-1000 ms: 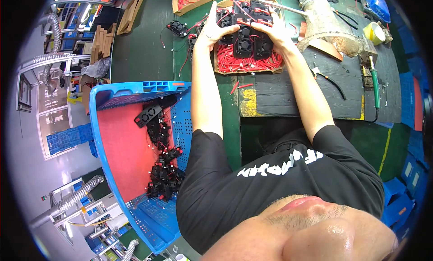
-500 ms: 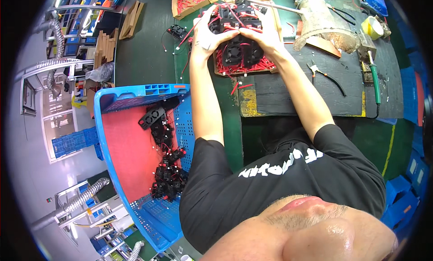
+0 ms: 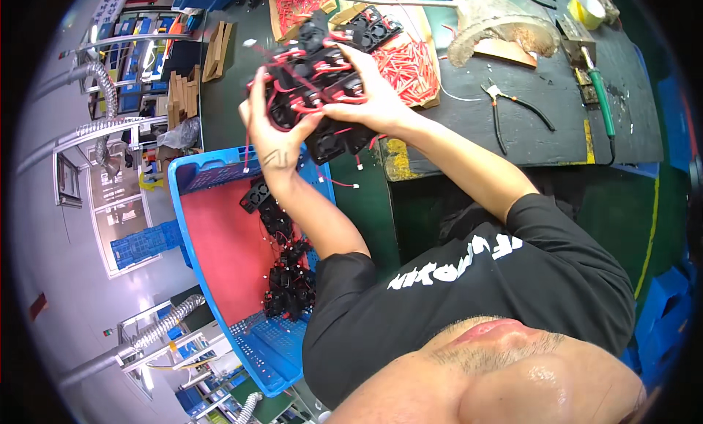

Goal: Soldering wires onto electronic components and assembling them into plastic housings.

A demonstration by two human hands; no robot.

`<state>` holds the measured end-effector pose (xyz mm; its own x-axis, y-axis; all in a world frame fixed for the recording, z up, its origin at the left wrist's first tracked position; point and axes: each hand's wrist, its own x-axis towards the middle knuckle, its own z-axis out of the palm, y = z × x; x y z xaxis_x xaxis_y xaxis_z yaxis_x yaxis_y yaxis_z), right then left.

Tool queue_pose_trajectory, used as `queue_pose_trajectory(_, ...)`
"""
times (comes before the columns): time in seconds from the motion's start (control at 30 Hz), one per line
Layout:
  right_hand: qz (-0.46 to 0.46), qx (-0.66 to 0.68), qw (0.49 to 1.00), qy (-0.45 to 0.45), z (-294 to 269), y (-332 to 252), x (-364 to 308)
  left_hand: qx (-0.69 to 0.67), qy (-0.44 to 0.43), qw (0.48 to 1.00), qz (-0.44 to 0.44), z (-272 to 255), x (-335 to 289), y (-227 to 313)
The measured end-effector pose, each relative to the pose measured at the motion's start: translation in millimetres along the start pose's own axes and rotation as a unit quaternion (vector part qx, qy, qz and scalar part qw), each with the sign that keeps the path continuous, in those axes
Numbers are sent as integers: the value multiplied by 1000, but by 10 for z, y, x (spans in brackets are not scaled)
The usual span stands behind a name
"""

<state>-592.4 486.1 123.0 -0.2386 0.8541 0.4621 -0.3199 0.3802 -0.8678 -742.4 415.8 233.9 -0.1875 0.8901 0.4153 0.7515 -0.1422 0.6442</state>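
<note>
Bright indoor light; straight edges bend toward the dark rim; the fans point(image 3: 316, 83) seem slightly motion-blurred.

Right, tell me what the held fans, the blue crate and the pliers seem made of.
Held fans: likely matte black plastic, judging by moulded frames. Blue crate: probably plastic, slightly glossy, with perforated walls. Pliers: greyish, apparently metal head; smooth dark handles, perhaps plastic.

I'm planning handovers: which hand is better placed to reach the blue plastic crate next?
Probably the left hand: it is nearer the blue plastic crate than the right hand. Both hold black fans with red wires, so neither is free.
</note>
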Motion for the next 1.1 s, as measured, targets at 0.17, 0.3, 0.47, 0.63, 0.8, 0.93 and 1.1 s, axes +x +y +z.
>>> queue_pose_trajectory(0.17, -62, 49, 997, -9, -4, -764, 18, -185, 55, 981, 35, -152, -166, 278)
queue_pose_trajectory(0.3, -80, 24, 996, 10, -235, -1120, -103, -219, 17, 972, 82, -103, -221, 647)
queue_pose_trajectory(0.47, -115, -42, 989, 82, -1009, -1376, -448, -305, -72, 941, 126, 529, -205, 1166)
queue_pose_trajectory(0.63, -106, -158, 962, 196, -2061, -1659, -943, -371, -189, 898, 139, 1529, -135, 1804)
queue_pose_trajectory(0.8, -47, -252, 922, 289, -3114, -2139, -1922, -365, -299, 862, 185, 2696, -512, 2654)
queue_pose_trajectory(0.93, -80, -83, 901, 418, -3667, -2234, -2833, -255, -359, 825, 353, 3420, -1095, 3363)
queue_pose_trajectory(1.1, -37, -24, 870, 491, -4526, -1935, -3802, -258, -423, 819, 290, 4428, -1965, 3707)
